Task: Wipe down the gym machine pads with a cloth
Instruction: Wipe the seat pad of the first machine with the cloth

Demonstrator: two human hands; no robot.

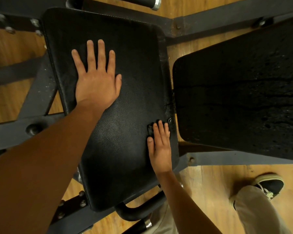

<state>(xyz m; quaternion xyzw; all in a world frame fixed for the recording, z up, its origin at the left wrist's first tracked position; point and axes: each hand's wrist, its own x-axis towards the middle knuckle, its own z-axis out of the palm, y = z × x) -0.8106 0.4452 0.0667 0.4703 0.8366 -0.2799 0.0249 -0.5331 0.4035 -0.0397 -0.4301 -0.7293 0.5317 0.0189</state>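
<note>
Central pad (125, 102): large, black, pebbled vinyl, rounded corners, long axis running away from the viewer and tilted slightly left; stitched seam along the left edge, scuffed and cracked along the right edge. Faint sheen on its near half. Right pad (240, 92): black, rounded corners, set just beside the central pad with a narrow gap between them; surface speckled with droplets or pits, several dark cracks running across it. Cloth (150, 128): small, dark, bunched, hard to tell from the vinyl; lies on the central pad near its right edge, mostly under the straight fingers of the right hand (160, 149). Left hand (96, 81) lies flat, fingers spread, on the far-left part of the central pad.
</note>
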